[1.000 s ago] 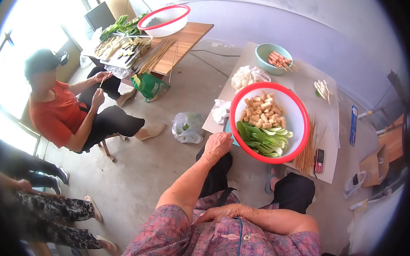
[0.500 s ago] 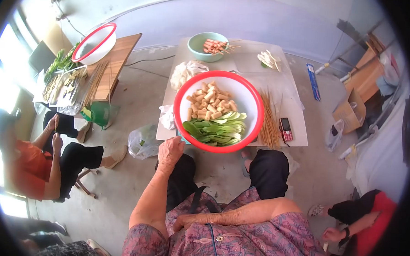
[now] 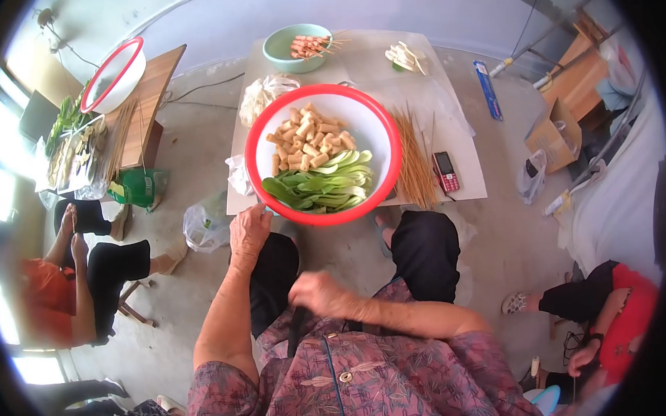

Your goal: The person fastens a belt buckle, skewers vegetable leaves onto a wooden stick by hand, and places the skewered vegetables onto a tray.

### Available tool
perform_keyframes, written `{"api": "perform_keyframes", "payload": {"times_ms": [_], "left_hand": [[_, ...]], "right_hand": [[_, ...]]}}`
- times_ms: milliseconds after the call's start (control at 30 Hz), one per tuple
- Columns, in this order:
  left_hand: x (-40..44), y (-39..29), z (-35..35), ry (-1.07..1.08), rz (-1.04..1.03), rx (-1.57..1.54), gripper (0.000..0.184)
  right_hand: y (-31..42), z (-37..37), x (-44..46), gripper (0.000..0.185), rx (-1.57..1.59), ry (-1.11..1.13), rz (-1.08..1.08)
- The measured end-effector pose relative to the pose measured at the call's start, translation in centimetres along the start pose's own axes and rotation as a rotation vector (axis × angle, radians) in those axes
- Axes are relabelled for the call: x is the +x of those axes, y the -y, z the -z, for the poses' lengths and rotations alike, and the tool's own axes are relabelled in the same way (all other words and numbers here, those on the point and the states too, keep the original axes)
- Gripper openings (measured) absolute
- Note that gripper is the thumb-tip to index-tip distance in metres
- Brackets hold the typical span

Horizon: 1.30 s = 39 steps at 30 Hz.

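"What's at far L?"
"Person in orange [image 3: 50, 300], hands together, nr side table [image 3: 153, 100] w/ greens [image 3: 65, 126]. Then plastic bag [image 3: 204, 226] on floor."

"L hand?"
"L hand [image 3: 250, 235] is at the big basin's near-L rim, fingers bent in, narrow. Can't tell if it grips anything."

"Basin?"
"Red-rimmed basin [image 3: 378, 139], on main table [image 3: 464, 180] at its near side. Tan pieces [image 3: 310, 138] at back, leafy veg [image 3: 323, 185] in front. Pale bundle [image 3: 262, 101] & green bowl [image 3: 280, 51] beyond, to L."

"R hand?"
"R hand [image 3: 320, 293], over lap, blurred, fingers look curled; can't tell if it holds anything."

"Step?"
"Prob. steadying the basin or resting by it; no food in hand, afaict."

"Next move needs?"
"For veg, I'd say: fingers spread, over rim. For sticks [image 3: 413, 163], R of basin by phone [image 3: 446, 172]: reach past rim, pinch one."
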<state>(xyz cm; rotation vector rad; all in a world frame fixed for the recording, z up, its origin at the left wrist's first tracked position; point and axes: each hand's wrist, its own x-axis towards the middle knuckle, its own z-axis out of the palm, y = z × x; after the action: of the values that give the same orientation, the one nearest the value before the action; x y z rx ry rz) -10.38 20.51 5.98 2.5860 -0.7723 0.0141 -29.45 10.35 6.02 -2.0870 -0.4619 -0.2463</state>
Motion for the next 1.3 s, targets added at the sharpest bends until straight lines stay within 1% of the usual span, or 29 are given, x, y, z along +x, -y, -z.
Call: {"api": "perform_keyframes", "payload": {"times_ms": [33, 67, 100, 133, 233, 300, 333, 400, 433, 467, 533, 567, 600, 667, 700, 733, 800, 833, 867, 933, 1000, 1067, 1100, 1167, 1200, 1267, 1300], "left_hand": [[0.1, -0.2, 0.1, -0.017, -0.010, -0.008, 0.023], [0.0, -0.3, 0.1, -0.032, -0.024, -0.015, 0.023], [0.0, -0.3, 0.0, -0.029, -0.026, -0.015, 0.023], [0.1, -0.3, -0.1, -0.034, -0.023, -0.019, 0.023], [0.3, -0.5, -0.3, -0.039, -0.009, -0.027, 0.022], [0.4, -0.8, -0.3, -0.046, 0.003, -0.027, 0.022], [0.3, -1.0, -0.2, -0.047, 0.001, -0.019, 0.023], [0.3, -1.1, -0.5, -0.058, 0.005, -0.005, 0.024], [0.2, -1.0, -0.8, -0.057, 0.016, 0.007, 0.025], [0.2, -1.0, -1.0, -0.056, 0.027, 0.019, 0.027], [0.1, -1.1, -1.0, -0.084, 0.011, 0.025, 0.029], [0.1, -1.3, -0.9, -0.074, 0.021, 0.017, 0.030], [0.1, -1.3, -0.9, -0.064, 0.031, 0.008, 0.030], [0.2, -1.3, -0.9, -0.056, 0.040, 0.001, 0.030], [0.2, -1.4, -0.7, -0.045, 0.035, -0.005, 0.030], [0.2, -1.5, -0.6, -0.034, 0.029, -0.011, 0.029], [0.2, -1.3, -0.8, -0.047, 0.019, -0.013, 0.029], [0.3, -1.3, -0.9, -0.063, 0.003, -0.018, 0.028], [0.4, -1.4, -0.8, -0.060, 0.004, -0.019, 0.028], [0.4, -1.5, -0.6, -0.033, 0.008, 0.011, 0.028], [0.5, -1.5, -0.6, -0.030, 0.008, 0.002, 0.028], [0.6, -1.5, -0.6, -0.026, 0.007, -0.005, 0.027], [0.6, -1.5, -0.6, -0.027, 0.010, -0.008, 0.027], [0.6, -1.5, -0.7, -0.024, 0.009, -0.016, 0.026], [0.6, -1.4, -0.7, -0.031, 0.011, -0.016, 0.026], [0.7, -1.4, -0.7, -0.032, -0.002, -0.026, 0.025], [0.6, -1.3, -0.8, -0.047, -0.001, 0.001, 0.024]], "right_hand": [[-1.8, 1.2, -0.4, 0.009, -0.206, -0.096, 0.042], [-2.1, 2.9, -0.7, 0.009, -0.269, -0.138, -0.097], [-3.3, 4.2, -1.1, 0.006, -0.279, -0.137, -0.144], [-2.9, 5.4, -1.3, 0.005, -0.169, -0.233, -0.339], [-4.3, 7.0, -1.0, 0.004, -0.189, -0.288, -0.297], [-4.8, 7.7, -0.2, 0.002, -0.207, -0.375, -0.286], [-5.3, 8.0, 0.3, 0.002, -0.206, -0.374, -0.278], [-6.7, 8.5, 1.7, 0.001, -0.351, -0.370, -0.213], [-7.8, 8.6, 2.2, 0.008, -0.433, -0.322, -0.213], [-8.4, 8.7, 2.9, 0.008, -0.429, -0.321, -0.202], [-9.6, 9.2, 4.1, 0.018, -0.688, -0.162, -0.221], [-10.7, 9.3, 4.6, 0.037, -0.739, -0.033, -0.251], [-11.6, 9.3, 5.2, 0.037, -0.739, -0.031, -0.245], [-13.0, 9.2, 5.9, 0.057, -0.958, 0.024, -0.187], [-13.5, 9.1, 6.5, 0.072, -0.975, 0.099, -0.246], [-14.0, 9.2, 6.8, 0.072, -0.973, 0.101, -0.244], [-14.4, 9.2, 7.4, 0.078, -1.194, 0.058, -0.180], [-15.0, 8.6, 7.7, 0.085, -1.250, 0.109, -0.213], [-15.3, 8.5, 7.9, 0.085, -1.248, 0.111, -0.215], [-14.2, 9.1, 8.6, 0.083, -1.236, 0.287, -0.259], [-15.1, 8.8, 8.8, 0.080, -1.217, 0.290, -0.271], [-17.1, 8.0, 8.4, 0.078, -1.324, 0.190, -0.227], [-17.3, 7.9, 8.2, 0.078, -1.322, 0.192, -0.229], [-17.8, 8.1, 7.7, 0.068, -1.177, 0.043, -0.204], [-17.6, 8.1, 7.8, 0.068, -1.178, 0.044, -0.214], [-16.9, 8.2, 8.3, 0.057, -1.177, 0.083, -0.290], [-16.4, 8.4, 8.5, 0.050, -1.148, 0.137, -0.305]]}}
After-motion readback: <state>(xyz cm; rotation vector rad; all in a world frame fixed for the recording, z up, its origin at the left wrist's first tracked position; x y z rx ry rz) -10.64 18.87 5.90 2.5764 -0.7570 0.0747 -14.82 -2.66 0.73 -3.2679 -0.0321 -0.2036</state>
